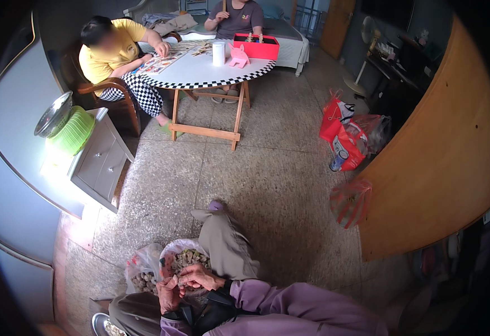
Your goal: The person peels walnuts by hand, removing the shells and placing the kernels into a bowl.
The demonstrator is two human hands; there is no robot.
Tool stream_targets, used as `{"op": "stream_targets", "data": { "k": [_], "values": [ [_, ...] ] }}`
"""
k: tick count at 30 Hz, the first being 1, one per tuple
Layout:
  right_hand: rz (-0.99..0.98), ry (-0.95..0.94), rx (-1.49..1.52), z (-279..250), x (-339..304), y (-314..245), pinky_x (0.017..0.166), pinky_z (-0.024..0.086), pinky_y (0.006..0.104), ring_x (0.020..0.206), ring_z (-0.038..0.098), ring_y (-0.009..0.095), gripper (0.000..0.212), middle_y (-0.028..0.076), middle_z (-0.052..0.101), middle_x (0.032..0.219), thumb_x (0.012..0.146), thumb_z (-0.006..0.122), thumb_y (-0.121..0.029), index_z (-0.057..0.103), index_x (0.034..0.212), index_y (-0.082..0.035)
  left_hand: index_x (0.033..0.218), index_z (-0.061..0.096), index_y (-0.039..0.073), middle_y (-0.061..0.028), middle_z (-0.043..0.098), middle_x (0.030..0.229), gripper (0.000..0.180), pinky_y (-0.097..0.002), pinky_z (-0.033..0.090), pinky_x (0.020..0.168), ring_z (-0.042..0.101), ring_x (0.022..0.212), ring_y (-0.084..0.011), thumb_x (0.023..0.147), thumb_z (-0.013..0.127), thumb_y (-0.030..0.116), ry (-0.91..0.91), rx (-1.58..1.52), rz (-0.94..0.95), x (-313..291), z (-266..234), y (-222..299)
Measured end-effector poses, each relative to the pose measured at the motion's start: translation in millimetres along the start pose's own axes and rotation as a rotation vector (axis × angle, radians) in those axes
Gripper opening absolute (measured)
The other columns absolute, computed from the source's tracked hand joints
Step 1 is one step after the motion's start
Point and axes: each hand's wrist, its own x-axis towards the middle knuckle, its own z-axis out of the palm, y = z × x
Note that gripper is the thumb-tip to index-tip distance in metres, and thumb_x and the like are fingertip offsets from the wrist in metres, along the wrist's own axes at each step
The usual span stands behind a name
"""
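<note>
My left hand and my right hand meet above my lap with fingertips pinched together. Whatever lies between them is too small to make out. Just beyond them a round container lined with a pale plastic bag holds a heap of grey and greenish scraps. To its left an opened clear bag is filled with small round brownish pieces. By my left leg stands a metal bowl with whitish bits in it, partly cut off by my trouser leg.
Ahead stands a folding table, with two people seated at it. At the left a small white cabinet carries a green basket and a metal bowl. Red bags and a striped bag lie right, beside a wooden panel.
</note>
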Motion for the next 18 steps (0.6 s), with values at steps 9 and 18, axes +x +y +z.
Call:
{"op": "stream_targets", "data": {
  "k": [9, 18],
  "values": [
    [0.014, 0.027, 0.099, 9.4, 1.3, -1.4, 0.046, 0.03, 0.0201, 0.056, 0.047, 0.007, 0.02, 0.004, 0.059, 0.074, 0.086, 0.064, -0.009, 0.062, 0.103, 0.003, 0.085, 0.064, -0.005, -0.0109, 0.063, 0.066, 0.023, -0.0274, 0.044, 0.042, 0.057, 0.048, -0.0177, 0.089, 0.064, 0.018, 0.138, -0.032, -0.027, -12.7, -2.5, 1.7],
    [0.008, 0.06, 0.241, 4.7, 2.9, -4.0, 0.05, 0.036, 0.0189, 0.062, 0.053, 0.006, 0.019, 0.002, 0.065, 0.084, 0.09, 0.06, -0.01, 0.064, 0.106, 0.0, 0.088, 0.064, 0.0, -0.0052, 0.063, 0.069, 0.02, -0.0246, 0.044, 0.048, 0.057, 0.053, -0.0129, 0.092, 0.062, 0.02, 0.08, -0.123, -0.055, -9.1, 1.4, 8.8]
  ]
}}
